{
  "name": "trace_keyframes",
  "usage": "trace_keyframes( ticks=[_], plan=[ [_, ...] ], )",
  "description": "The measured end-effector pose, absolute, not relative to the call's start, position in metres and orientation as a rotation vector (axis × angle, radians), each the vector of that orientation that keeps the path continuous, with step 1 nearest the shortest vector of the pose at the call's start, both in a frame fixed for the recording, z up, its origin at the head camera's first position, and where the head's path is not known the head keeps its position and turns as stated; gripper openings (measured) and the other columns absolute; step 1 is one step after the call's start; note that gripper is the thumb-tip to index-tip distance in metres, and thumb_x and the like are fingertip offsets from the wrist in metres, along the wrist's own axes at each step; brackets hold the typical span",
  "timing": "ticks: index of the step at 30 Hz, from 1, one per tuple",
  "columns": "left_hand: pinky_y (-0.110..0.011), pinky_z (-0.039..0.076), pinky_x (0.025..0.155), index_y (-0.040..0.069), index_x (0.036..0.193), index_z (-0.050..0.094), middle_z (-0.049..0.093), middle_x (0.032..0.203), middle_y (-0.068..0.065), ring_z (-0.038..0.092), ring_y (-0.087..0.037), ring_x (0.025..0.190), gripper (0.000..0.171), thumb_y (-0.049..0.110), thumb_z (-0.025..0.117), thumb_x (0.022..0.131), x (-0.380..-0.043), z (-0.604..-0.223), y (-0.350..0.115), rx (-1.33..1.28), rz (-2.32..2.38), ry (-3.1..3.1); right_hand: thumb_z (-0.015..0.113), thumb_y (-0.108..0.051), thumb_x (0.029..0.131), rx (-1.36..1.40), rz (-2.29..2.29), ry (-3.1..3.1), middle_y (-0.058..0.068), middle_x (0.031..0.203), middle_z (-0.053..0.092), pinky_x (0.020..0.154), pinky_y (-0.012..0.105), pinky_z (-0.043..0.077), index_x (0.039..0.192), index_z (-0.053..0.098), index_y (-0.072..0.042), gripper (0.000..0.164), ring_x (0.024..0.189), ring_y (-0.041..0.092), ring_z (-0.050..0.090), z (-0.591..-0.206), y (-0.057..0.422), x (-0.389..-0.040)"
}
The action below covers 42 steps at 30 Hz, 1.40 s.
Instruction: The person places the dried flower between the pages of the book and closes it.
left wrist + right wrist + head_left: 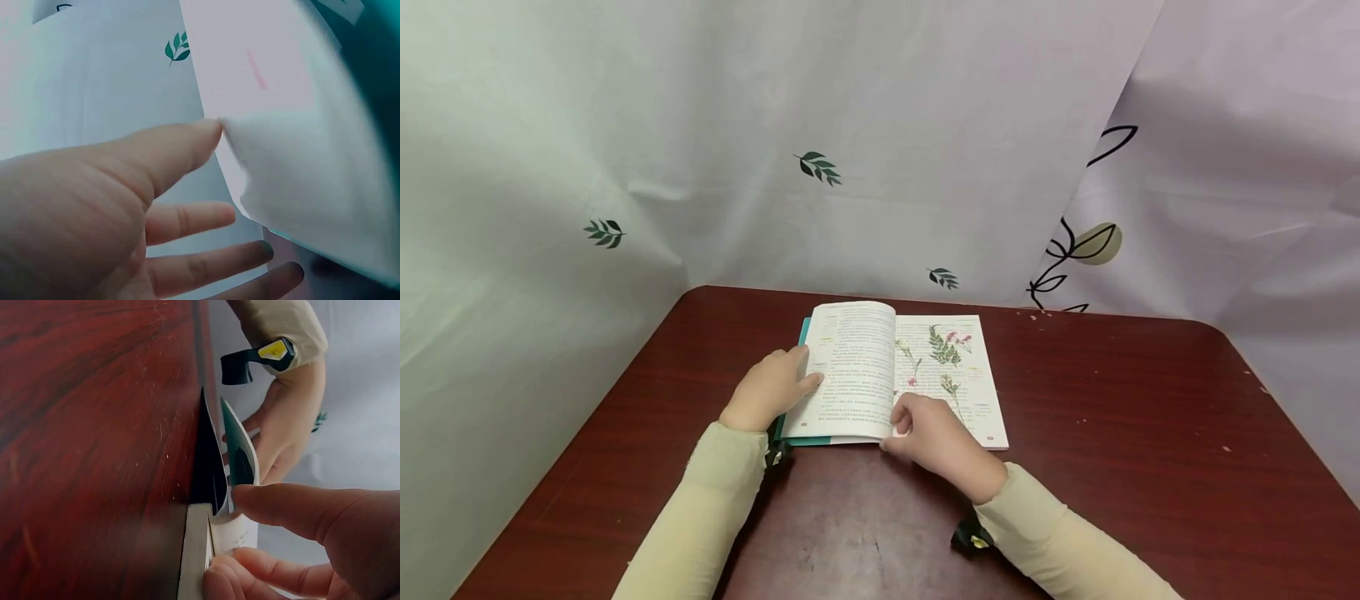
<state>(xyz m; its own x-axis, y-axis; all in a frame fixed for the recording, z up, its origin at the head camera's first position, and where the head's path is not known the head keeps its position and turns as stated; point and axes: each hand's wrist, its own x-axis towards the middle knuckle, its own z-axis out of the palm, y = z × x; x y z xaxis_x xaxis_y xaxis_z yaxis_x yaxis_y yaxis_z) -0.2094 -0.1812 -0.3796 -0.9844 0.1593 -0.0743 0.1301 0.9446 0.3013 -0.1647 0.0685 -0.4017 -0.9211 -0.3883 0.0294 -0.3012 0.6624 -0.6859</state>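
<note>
An open book [856, 367] with a teal cover lies on the table, its left part lifted off the tabletop. On its right page lie dried pressed flowers and a green fern sprig [943, 346]. My left hand [767, 387] holds the book's left edge. In the left wrist view its thumb [187, 147] touches the page edge, and the other fingers reach under the cover. At the bottom of the gutter, my right hand [936, 437] pinches the pages, with thumb and curled fingers at the lower edge. The right wrist view shows the thumb [275, 503] against the book's end.
The dark red wooden table [1112, 400] extends on both sides of the book. Behind it hangs a pale curtain [880, 167] with leaf prints. A black wrist strap with a yellow mark [273, 351] sits on my left wrist.
</note>
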Motion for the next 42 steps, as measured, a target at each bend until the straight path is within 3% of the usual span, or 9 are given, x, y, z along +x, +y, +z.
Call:
trace_keyframes(
  ticks=[7, 18, 22, 25, 28, 31, 33, 37, 42],
  plan=[
    [-0.046, 0.055, 0.084, -0.010, 0.146, 0.045, 0.061, 0.131, -0.031, 0.067, -0.035, 0.102, 0.061, 0.028, 0.064, 0.101, -0.212, -0.383, -0.184, 0.132, 0.546, 2.994, 0.087, -0.012, 0.075, -0.644, -0.973, 2.837, -0.001, 0.066, 0.046, 0.057, 0.026, 0.034, 0.083, 0.051, -0.005, 0.037, 0.062, 0.013, 0.041, -0.405, 0.060, -0.163],
    [-0.046, 0.054, 0.085, -0.010, 0.146, 0.045, 0.059, 0.134, -0.032, 0.067, -0.034, 0.101, 0.061, 0.030, 0.061, 0.103, -0.212, -0.382, -0.184, 0.115, 0.552, 2.962, 0.088, -0.017, 0.076, -0.640, -0.928, 2.843, -0.002, 0.062, 0.041, 0.054, 0.027, 0.032, 0.080, 0.049, -0.006, 0.041, 0.058, 0.014, 0.038, -0.406, 0.056, -0.168],
    [-0.042, 0.054, 0.079, -0.008, 0.133, 0.057, 0.069, 0.105, -0.022, 0.068, -0.028, 0.086, 0.050, 0.031, 0.061, 0.102, -0.213, -0.380, -0.183, 0.067, 0.569, 2.943, 0.084, -0.016, 0.077, -0.661, -0.926, 2.839, -0.003, 0.063, 0.040, 0.054, 0.026, 0.032, 0.079, 0.050, -0.005, 0.036, 0.058, 0.013, 0.037, -0.408, 0.058, -0.170],
    [-0.039, 0.052, 0.071, -0.008, 0.120, 0.062, 0.066, 0.087, -0.016, 0.063, -0.023, 0.074, 0.045, 0.033, 0.061, 0.101, -0.214, -0.378, -0.183, 0.035, 0.576, 2.930, 0.081, -0.016, 0.076, -0.688, -0.919, 2.845, -0.004, 0.063, 0.039, 0.054, 0.025, 0.032, 0.078, 0.050, -0.006, 0.032, 0.058, 0.012, 0.037, -0.409, 0.060, -0.170],
    [-0.045, 0.054, 0.081, -0.011, 0.128, 0.058, 0.067, 0.108, -0.026, 0.066, -0.030, 0.089, 0.054, 0.036, 0.058, 0.102, -0.214, -0.378, -0.186, 0.005, 0.581, 2.910, 0.078, -0.014, 0.076, -0.720, -0.919, 2.845, -0.005, 0.063, 0.039, 0.054, 0.025, 0.032, 0.079, 0.051, -0.006, 0.028, 0.058, 0.011, 0.037, -0.409, 0.061, -0.170],
    [-0.051, 0.051, 0.093, -0.015, 0.140, 0.047, 0.057, 0.132, -0.033, 0.063, -0.037, 0.108, 0.065, 0.038, 0.055, 0.103, -0.215, -0.379, -0.191, -0.037, 0.620, 2.866, 0.076, -0.013, 0.075, -0.750, -0.931, 2.829, -0.005, 0.063, 0.040, 0.055, 0.024, 0.032, 0.080, 0.052, -0.004, 0.026, 0.058, 0.010, 0.037, -0.409, 0.062, -0.170],
    [-0.054, 0.049, 0.097, -0.016, 0.143, 0.043, 0.051, 0.139, -0.035, 0.060, -0.040, 0.115, 0.069, 0.040, 0.053, 0.104, -0.216, -0.379, -0.195, -0.054, 0.655, 2.834, 0.075, -0.013, 0.075, -0.767, -0.933, 2.822, -0.005, 0.063, 0.041, 0.055, 0.024, 0.033, 0.080, 0.053, -0.005, 0.024, 0.057, 0.010, 0.038, -0.408, 0.064, -0.170],
    [-0.053, 0.050, 0.095, -0.015, 0.140, 0.046, 0.057, 0.130, -0.032, 0.061, -0.038, 0.110, 0.067, 0.041, 0.052, 0.104, -0.218, -0.378, -0.200, -0.049, 0.732, 2.800, 0.074, -0.012, 0.075, -0.784, -0.930, 2.809, -0.004, 0.065, 0.045, 0.055, 0.025, 0.035, 0.080, 0.054, -0.006, 0.022, 0.058, 0.009, 0.039, -0.408, 0.065, -0.170],
    [-0.043, 0.052, 0.082, -0.011, 0.133, 0.056, 0.067, 0.107, -0.020, 0.064, -0.026, 0.090, 0.056, 0.036, 0.057, 0.103, -0.218, -0.371, -0.202, 0.003, 0.879, 2.783, 0.072, -0.011, 0.072, -0.822, -0.953, 2.807, -0.004, 0.065, 0.047, 0.056, 0.025, 0.036, 0.080, 0.054, -0.006, 0.020, 0.058, 0.009, 0.040, -0.409, 0.067, -0.171]
  ],
)
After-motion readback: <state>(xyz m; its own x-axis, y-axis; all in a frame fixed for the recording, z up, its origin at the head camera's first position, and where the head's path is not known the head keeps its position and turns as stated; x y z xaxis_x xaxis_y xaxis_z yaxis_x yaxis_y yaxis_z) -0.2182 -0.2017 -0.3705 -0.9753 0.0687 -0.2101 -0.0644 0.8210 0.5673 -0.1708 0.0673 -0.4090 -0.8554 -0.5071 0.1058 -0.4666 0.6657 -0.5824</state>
